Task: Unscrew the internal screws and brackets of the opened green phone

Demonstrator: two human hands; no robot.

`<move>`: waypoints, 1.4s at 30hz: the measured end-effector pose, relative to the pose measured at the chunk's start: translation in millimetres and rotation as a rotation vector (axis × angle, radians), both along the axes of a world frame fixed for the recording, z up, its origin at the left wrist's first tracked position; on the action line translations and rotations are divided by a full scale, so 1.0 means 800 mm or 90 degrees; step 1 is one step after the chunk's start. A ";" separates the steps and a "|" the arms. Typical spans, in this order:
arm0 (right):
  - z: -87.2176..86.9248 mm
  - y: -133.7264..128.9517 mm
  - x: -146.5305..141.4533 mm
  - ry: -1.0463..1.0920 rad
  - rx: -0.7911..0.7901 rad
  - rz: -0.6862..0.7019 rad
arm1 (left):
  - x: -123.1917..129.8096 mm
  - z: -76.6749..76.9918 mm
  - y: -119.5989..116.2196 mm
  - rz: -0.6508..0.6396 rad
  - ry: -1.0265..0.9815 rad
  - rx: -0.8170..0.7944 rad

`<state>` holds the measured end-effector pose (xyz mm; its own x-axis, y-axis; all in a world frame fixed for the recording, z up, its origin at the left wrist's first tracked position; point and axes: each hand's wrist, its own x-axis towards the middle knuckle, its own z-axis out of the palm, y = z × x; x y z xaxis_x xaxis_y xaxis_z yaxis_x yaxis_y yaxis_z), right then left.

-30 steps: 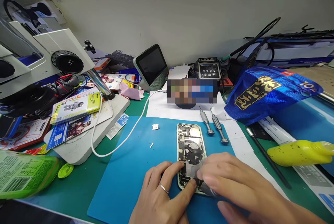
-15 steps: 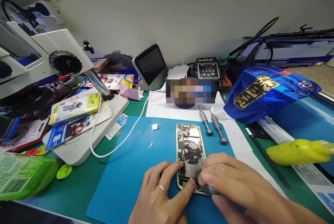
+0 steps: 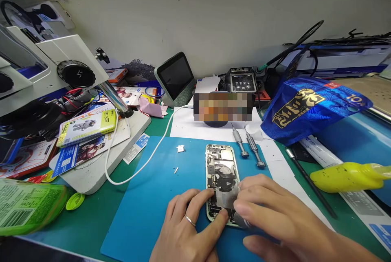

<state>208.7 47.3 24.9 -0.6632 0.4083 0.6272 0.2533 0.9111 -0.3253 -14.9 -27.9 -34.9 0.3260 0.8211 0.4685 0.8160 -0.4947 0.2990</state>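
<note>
An opened smartphone [image 3: 226, 178] lies on the blue mat, its inner parts bare and its top end pointing away from me. My left hand [image 3: 191, 225], a ring on one finger, holds the phone down: the forefinger presses the left edge and the thumb rests on the lower part. Over the phone's lower right, my right hand [image 3: 271, 213] is curled about a grey ridged tool [image 3: 241, 219] that looks like a screwdriver; its tip is hidden. Two grey screwdrivers [image 3: 240, 142] lie beyond. Left of the phone are a small white metal plate [image 3: 181, 148] and a tiny bracket [image 3: 176, 170].
The blue mat [image 3: 137, 209] covers the bench front. A microscope stand [image 3: 91, 172] with boxes and a white cable is at left. A propped screen [image 3: 224, 107] stands behind the phone. At right are a blue pouch [image 3: 311, 107], a yellow bottle [image 3: 345, 177] and a black rod [image 3: 314, 188].
My right hand's fingers have shifted and loosened slightly, with the thumb lower and further from the forefinger, so more of the grey tool shows. The left hand and phone keep their places.
</note>
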 end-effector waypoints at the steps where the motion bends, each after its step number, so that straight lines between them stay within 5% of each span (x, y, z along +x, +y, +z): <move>1: 0.001 0.000 0.001 0.001 -0.002 -0.002 | 0.000 0.000 0.000 0.000 0.002 0.003; 42: 0.000 0.004 -0.001 0.003 0.004 0.035 | 0.003 0.002 -0.002 0.011 -0.025 -0.017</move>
<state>208.2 50.5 25.3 -0.6813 0.3671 0.6333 0.2011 0.9257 -0.3202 -12.5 -29.4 -33.2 0.2936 0.8391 0.4579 0.8122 -0.4716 0.3435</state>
